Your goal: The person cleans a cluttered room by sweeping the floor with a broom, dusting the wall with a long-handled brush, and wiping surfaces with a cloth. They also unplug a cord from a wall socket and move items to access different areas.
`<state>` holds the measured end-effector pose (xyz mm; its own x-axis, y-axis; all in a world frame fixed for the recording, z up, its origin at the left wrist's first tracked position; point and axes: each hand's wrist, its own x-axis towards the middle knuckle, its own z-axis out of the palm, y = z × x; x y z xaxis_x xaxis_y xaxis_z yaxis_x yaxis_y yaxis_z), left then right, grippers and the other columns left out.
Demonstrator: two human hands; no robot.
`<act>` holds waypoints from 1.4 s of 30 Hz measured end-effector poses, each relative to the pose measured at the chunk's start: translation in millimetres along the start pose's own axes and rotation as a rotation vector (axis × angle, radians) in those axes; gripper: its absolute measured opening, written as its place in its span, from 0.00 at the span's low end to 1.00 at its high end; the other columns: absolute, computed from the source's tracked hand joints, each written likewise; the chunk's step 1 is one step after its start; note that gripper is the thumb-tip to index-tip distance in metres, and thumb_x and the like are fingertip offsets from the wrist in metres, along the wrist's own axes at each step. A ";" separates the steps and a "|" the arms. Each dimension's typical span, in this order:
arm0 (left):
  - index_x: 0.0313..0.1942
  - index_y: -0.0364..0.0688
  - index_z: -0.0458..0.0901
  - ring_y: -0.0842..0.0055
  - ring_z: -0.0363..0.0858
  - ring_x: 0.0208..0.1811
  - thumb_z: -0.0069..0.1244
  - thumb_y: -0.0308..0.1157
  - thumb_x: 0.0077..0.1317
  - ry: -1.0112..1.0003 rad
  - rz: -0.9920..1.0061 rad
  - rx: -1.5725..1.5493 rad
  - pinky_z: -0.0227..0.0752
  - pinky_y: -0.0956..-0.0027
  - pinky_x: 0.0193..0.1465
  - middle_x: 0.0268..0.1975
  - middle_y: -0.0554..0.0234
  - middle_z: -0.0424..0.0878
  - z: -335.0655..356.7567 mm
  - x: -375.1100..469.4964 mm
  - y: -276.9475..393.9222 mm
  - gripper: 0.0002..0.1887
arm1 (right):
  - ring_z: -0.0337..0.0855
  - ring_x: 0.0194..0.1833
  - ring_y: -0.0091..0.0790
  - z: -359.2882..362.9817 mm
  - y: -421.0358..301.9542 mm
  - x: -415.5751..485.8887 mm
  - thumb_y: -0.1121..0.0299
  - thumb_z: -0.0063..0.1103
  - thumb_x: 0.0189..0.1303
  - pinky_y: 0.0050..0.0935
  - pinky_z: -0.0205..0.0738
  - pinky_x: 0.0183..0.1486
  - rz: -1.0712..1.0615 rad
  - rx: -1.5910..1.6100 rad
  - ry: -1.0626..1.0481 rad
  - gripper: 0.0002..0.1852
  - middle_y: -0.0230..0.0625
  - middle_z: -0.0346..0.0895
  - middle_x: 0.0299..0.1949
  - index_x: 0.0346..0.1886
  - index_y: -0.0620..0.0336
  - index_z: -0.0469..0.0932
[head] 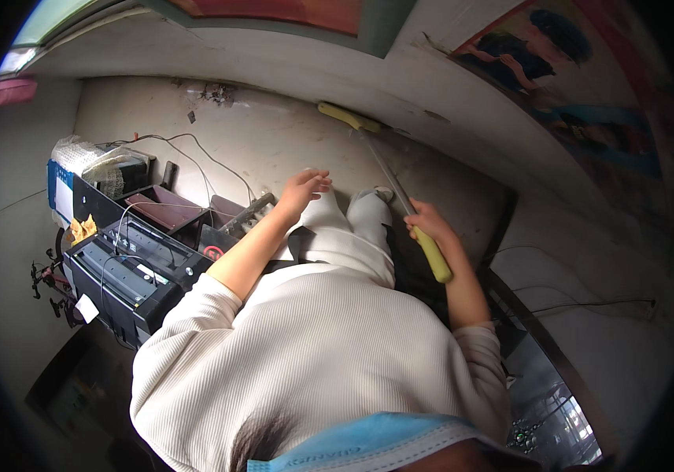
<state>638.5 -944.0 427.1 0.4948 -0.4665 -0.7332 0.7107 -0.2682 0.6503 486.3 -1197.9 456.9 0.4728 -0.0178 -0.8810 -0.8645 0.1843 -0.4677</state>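
My right hand grips the grey shaft of a broom, just above its yellow-green handle end. The broom slants away from me. Its yellow-green head rests at the foot of the wall; its bristles cannot be made out. My left hand is held above my left thigh with its fingers loosely apart and nothing in it. Below and beyond both hands lies the pale floor. A small heap of dark debris lies on it near the wall, with one loose scrap closer to me.
Close on my left stand a black printer-like machine and an open brown compartment box. Dark cables trail over the floor beside them. A bicycle is farther left. A glossy dark tabletop lies at right, and a poster hangs on the wall.
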 end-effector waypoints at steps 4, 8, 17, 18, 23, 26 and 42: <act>0.48 0.38 0.72 0.81 0.75 0.40 0.39 0.32 0.64 0.022 0.010 -0.019 0.65 0.76 0.43 0.40 0.66 0.78 -11.1 -4.2 -2.3 0.14 | 0.68 0.13 0.26 39.3 -3.0 59.6 0.77 0.49 0.47 0.25 0.64 0.16 -0.035 -0.030 -0.047 0.24 0.33 0.66 0.16 0.53 0.63 0.66; 0.47 0.38 0.72 0.81 0.75 0.39 0.39 0.32 0.64 0.033 -0.006 -0.029 0.65 0.76 0.43 0.40 0.66 0.78 -20.2 -2.3 -11.0 0.14 | 0.67 0.13 0.26 35.5 -4.9 48.4 0.78 0.48 0.47 0.24 0.63 0.16 -0.027 0.008 -0.084 0.26 0.33 0.66 0.16 0.55 0.62 0.65; 0.48 0.39 0.72 0.82 0.75 0.38 0.39 0.32 0.64 0.053 0.059 0.005 0.66 0.78 0.42 0.40 0.66 0.78 0.7 15.9 -6.9 0.14 | 0.66 0.13 0.25 -46.2 46.3 -60.6 0.78 0.48 0.51 0.23 0.62 0.15 0.090 0.062 -0.021 0.36 0.33 0.66 0.17 0.65 0.59 0.46; 0.48 0.39 0.72 0.82 0.75 0.39 0.39 0.32 0.64 0.074 0.060 -0.007 0.67 0.78 0.42 0.40 0.66 0.78 8.2 16.6 -6.2 0.14 | 0.66 0.13 0.25 -60.2 54.8 -72.2 0.78 0.48 0.51 0.24 0.62 0.15 0.113 0.063 -0.001 0.36 0.33 0.66 0.18 0.65 0.59 0.46; 0.49 0.39 0.71 0.81 0.75 0.39 0.40 0.33 0.64 0.075 0.041 -0.005 0.67 0.78 0.42 0.42 0.64 0.79 66.2 24.3 -15.6 0.15 | 0.67 0.14 0.25 -131.3 124.0 -126.4 0.77 0.48 0.52 0.25 0.63 0.18 0.198 0.203 0.110 0.36 0.33 0.66 0.19 0.65 0.59 0.46; 0.49 0.38 0.71 0.79 0.75 0.41 0.40 0.33 0.64 0.033 0.017 0.023 0.67 0.76 0.43 0.43 0.63 0.78 111.9 25.4 -23.0 0.15 | 0.67 0.16 0.25 -161.1 151.5 -160.7 0.75 0.48 0.53 0.25 0.63 0.19 0.251 0.268 0.251 0.32 0.32 0.67 0.19 0.64 0.60 0.51; 0.49 0.36 0.71 0.77 0.75 0.42 0.42 0.34 0.64 0.073 -0.007 0.154 0.66 0.75 0.45 0.42 0.60 0.78 145.0 4.7 -18.9 0.16 | 0.69 0.17 0.32 -231.8 227.7 -0.4 0.71 0.51 0.51 0.30 0.64 0.20 0.120 0.609 0.428 0.07 0.37 0.66 0.15 0.23 0.61 0.65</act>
<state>554.9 -1063.4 440.2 0.5295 -0.4029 -0.7465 0.6317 -0.4001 0.6640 249.7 -1383.7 334.1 0.1664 -0.3209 -0.9324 -0.5995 0.7178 -0.3540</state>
